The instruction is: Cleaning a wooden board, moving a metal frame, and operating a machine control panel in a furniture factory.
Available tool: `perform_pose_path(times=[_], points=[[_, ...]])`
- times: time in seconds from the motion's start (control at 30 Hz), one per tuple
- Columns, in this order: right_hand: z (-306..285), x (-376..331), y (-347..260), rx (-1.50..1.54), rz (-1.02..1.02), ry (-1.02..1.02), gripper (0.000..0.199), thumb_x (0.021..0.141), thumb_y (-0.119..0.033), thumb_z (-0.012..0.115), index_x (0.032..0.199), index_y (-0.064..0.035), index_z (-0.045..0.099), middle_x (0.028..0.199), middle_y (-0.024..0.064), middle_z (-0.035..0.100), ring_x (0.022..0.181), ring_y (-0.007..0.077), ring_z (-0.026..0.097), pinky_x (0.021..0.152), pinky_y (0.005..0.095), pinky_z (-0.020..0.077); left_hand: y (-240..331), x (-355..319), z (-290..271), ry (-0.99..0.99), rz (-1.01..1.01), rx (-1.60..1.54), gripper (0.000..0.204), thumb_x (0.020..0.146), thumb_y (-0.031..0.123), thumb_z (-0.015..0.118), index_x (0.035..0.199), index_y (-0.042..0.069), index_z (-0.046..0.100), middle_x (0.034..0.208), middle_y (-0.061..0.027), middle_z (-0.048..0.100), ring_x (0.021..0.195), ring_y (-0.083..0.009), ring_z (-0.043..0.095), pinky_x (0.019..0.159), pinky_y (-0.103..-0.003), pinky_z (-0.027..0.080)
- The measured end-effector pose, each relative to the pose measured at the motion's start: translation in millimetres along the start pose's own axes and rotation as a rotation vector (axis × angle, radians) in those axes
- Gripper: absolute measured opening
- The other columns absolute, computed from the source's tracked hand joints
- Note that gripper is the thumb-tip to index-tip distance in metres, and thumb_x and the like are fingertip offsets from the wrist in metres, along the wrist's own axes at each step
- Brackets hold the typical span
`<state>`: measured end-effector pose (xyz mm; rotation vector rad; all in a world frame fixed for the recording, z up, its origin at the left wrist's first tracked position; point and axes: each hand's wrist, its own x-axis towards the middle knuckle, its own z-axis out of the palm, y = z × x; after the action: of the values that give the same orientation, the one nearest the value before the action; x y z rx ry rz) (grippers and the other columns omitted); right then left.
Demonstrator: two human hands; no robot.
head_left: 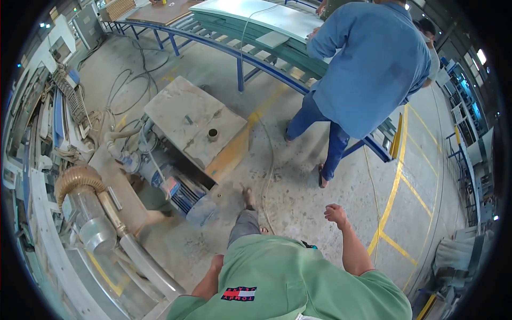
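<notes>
Right hand (335,214) empty, fingers loosely curled, apart; left hand (217,262), grip unclear, blue motor (186,192) ahead.

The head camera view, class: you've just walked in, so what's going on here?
In a workshop, the wearer's right hand is raised with loosely curled fingers and nothing visible in it. The left hand is low at the side, mostly hidden. A dusty box-shaped machine stands ahead to the left. Beyond, a co-worker in blue stands by a stack of panels on a roller conveyor.
</notes>
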<state>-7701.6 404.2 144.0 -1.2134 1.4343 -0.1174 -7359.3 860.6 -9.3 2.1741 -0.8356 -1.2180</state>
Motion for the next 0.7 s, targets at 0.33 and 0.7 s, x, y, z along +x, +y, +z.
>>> perform_pose_path(times=[0.33,0.7], points=[[4.6,130.9,-99.5,-0.108,0.36,-0.055,0.028,0.084,-0.023,0.057,0.106,-0.0059,0.06,0.09,0.0106,0.065,0.074,0.0203,0.063,0.064,0.0341,0.0511,229.5,292.2,-179.4,0.262,0.089,-0.07,0.03,0.088,0.031,0.054,0.088,0.002,0.062,0.083,-0.0166,0.065,0.085,-0.032,0.064,0.073,-0.039,0.048],[-29.7,286.5,-281.8,-0.127,0.206,0.006,0.028,0.087,-0.026,0.055,0.106,-0.006,0.06,0.088,0.0085,0.065,0.072,0.0171,0.062,0.065,0.0302,0.0505,392.0,532.8,-292.6,0.451,0.245,0.013,0.035,0.087,0.03,0.056,0.107,0.002,0.059,0.101,-0.019,0.063,0.097,-0.0355,0.059,0.082,-0.041,0.047]])
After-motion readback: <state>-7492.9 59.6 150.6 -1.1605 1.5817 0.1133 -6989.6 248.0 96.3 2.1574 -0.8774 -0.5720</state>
